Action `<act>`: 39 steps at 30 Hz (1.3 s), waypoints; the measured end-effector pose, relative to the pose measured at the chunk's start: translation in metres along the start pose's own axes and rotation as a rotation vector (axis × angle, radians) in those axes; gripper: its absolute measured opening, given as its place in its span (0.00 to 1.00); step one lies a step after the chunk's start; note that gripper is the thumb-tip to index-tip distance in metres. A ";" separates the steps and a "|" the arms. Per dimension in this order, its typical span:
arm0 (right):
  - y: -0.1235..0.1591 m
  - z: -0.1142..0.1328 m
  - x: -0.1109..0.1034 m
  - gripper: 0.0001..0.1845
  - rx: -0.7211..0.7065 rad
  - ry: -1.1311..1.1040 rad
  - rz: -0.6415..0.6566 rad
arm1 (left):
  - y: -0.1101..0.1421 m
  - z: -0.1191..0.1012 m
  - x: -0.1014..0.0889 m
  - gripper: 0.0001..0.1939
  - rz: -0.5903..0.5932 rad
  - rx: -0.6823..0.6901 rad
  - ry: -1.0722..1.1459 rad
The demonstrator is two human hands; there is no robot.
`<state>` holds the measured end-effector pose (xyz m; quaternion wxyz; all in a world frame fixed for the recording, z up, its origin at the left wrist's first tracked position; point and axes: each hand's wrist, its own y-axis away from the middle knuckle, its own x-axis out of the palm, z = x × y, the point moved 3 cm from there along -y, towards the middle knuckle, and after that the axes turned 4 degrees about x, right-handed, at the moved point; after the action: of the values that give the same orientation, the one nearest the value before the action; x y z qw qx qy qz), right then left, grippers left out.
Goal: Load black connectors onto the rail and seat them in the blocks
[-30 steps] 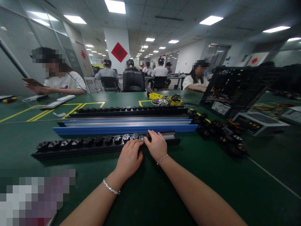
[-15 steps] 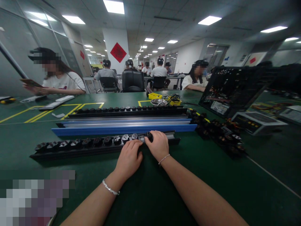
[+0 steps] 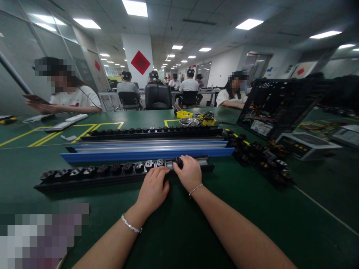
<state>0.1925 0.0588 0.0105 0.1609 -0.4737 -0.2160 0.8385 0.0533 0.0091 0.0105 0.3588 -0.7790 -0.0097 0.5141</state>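
A long black channel [image 3: 92, 184] lies across the green table in front of me, its left part filled with a row of black socket modules [image 3: 116, 169] with metal contacts. Toward its right end a bare silvery stretch shows. My left hand [image 3: 153, 185] rests over the channel's near edge beside the last modules, its fingers bent onto it and gripping it. Just to the right, my right hand [image 3: 189, 172] pinches a black socket module [image 3: 178, 162] at the bare stretch. Part of that module is hidden behind the fingers.
Beyond lie a blue channel [image 3: 146, 154] and another filled strip [image 3: 151, 132]. Loose black modules [image 3: 263, 160] are heaped right, near a power supply [image 3: 307, 146] and an open computer case [image 3: 283, 108]. Yellow bins [image 3: 184, 114] and a metal dish [image 3: 189, 121] stand farther back. Co-workers sit around.
Both hands stay nearly in place. The module in my right hand looks slightly shifted or turned at the channel; the whole view has drifted a little.
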 end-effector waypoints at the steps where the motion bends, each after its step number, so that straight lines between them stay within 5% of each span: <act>1: 0.000 0.000 0.000 0.19 0.002 0.000 -0.001 | 0.000 0.000 0.000 0.16 0.002 -0.001 0.002; 39: -0.003 -0.009 -0.005 0.17 0.016 -0.001 -0.046 | 0.000 -0.001 -0.001 0.16 -0.006 0.009 -0.009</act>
<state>0.2032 0.0607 0.0111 0.1837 -0.4670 -0.2203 0.8364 0.0531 0.0081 0.0115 0.3637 -0.7750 -0.0112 0.5168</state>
